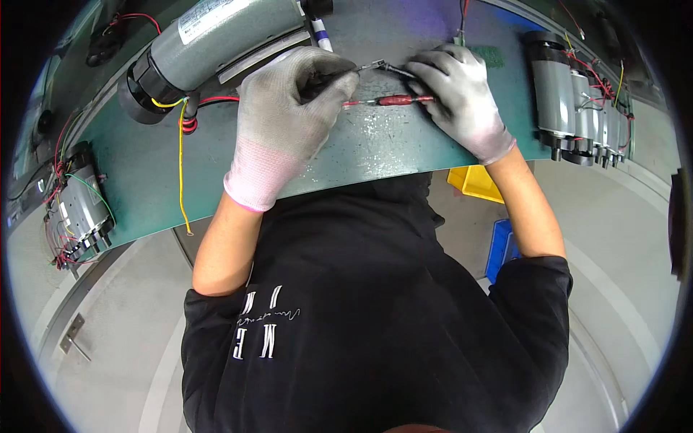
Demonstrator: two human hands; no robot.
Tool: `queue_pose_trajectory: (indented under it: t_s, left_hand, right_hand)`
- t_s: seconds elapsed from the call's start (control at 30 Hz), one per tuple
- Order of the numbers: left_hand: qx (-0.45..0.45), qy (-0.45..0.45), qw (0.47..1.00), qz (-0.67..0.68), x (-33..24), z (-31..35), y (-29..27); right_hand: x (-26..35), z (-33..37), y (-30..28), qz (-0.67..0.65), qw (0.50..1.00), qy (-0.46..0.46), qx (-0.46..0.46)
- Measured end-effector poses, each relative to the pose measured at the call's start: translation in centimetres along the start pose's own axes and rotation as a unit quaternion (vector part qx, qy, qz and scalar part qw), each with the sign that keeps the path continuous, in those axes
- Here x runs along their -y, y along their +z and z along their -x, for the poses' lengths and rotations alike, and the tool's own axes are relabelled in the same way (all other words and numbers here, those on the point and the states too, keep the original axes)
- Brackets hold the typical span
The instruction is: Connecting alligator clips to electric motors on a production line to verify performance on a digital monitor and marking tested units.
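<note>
My left hand (285, 108), in a grey-white glove, is closed with thumb and forefinger pinched on a thin dark wire end. Its tip meets a small metal clip with a black sleeve (398, 71), which the gloved fingers of my right hand (462, 97) grip. Just below, a red-sleeved clip (394, 100) joins a red wire; its right end runs to my right fingers. A large grey cylindrical motor (224, 32) lies at the upper left. Red and black wires (216, 99) leave it and pass behind my left hand. A yellow wire (182, 173) hangs over the table's front edge.
Several smaller grey motors (556, 94) stand in a row at the right of the green table (354, 155). More motors with loose wires (83, 202) sit at the left edge. Below the table are a yellow bin (480, 182) and a blue bin (499, 249).
</note>
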State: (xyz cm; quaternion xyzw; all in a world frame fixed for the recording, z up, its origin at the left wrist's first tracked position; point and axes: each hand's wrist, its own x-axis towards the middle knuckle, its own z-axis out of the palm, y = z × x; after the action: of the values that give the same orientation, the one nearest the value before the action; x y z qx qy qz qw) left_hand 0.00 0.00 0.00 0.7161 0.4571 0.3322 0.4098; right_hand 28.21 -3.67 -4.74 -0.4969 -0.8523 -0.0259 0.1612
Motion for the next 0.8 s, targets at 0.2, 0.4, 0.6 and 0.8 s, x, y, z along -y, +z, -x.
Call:
queue_pose_trajectory:
  t_s: [0.2, 0.4, 0.6, 0.8]
  left_hand:
    - [-0.017, 0.002, 0.999, 0.043, -0.8, 0.5, -1.1]
    - [-0.007, -0.029, 0.999, 0.038, -3.3, 1.3, -1.9]
    - [-0.011, -0.021, 0.999, 0.032, -3.2, 1.5, -2.3]
    - [-0.014, 0.006, 1.000, 0.022, -2.9, 1.8, -2.2]
  right_hand:
    - [2.8, -2.2, -6.2, -0.266, 0.959, 0.026, -0.093]
    - [3.1, -2.1, -7.1, -0.336, 0.934, 0.084, -0.091]
    - [3.6, -2.3, -7.8, -0.333, 0.937, 0.082, -0.065]
    - [2.5, -2.7, -8.5, -0.364, 0.931, 0.039, -0.015]
